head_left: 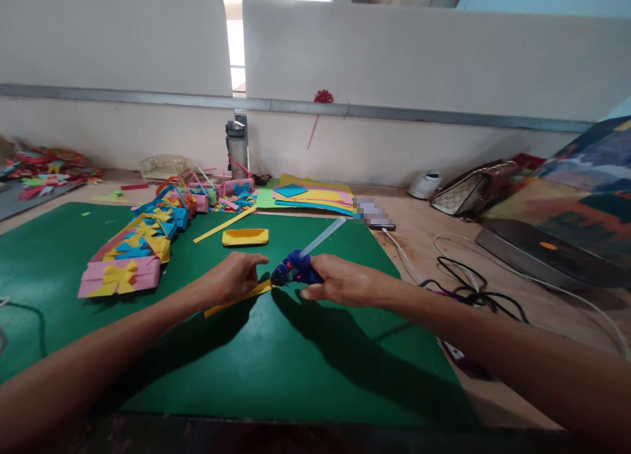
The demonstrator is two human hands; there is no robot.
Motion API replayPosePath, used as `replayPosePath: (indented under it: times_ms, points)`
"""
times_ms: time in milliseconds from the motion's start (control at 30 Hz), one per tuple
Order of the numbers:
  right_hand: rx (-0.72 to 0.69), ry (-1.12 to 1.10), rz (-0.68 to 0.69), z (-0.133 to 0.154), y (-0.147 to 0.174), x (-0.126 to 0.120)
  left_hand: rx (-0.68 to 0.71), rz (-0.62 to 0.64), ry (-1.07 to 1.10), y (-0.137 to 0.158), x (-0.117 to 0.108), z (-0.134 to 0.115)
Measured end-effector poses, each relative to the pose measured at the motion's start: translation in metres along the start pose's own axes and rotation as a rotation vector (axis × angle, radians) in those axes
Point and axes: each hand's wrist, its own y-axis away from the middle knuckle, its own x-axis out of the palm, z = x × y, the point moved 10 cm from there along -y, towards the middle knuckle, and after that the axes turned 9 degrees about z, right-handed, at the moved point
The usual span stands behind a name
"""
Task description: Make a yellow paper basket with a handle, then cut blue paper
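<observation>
My right hand (pixel 340 280) grips a blue hot glue gun (pixel 296 270), with a clear glue stick (pixel 323 236) poking out of its back. The gun's nozzle is at the right end of a yellow paper strip (pixel 231 304). My left hand (pixel 234 278) is closed over that strip, its fingertips partly hidden and one finger sticking out toward the gun. Just beyond both hands, a small folded yellow paper tray (pixel 245 237) rests on the green mat (pixel 296 368). Another yellow strip (pixel 225 224) lies behind it.
Paper baskets with bows (pixel 121 276) line the mat's left side. Stacked coloured paper (pixel 315 196), a phone (pixel 373 213) and a grey bottle (pixel 236 150) stand at the back. Black cable (pixel 473 296) lies coiled at right, near a handbag (pixel 470 188).
</observation>
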Motion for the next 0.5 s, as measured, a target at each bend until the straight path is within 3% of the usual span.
replayPosePath:
  times_ms: [233,400,500]
  points:
    - [0.027,-0.030,-0.161,-0.021,0.031,-0.021,0.011,-0.019,-0.122,0.002,0.004,-0.002]
    - [0.218,0.343,-0.436,-0.049,0.040,-0.047,-0.080,-0.048,-0.345,0.003,0.001,0.001]
    - [0.411,0.593,-0.510,-0.069,0.031,-0.048,-0.059,-0.046,-0.451,0.004,0.003,-0.004]
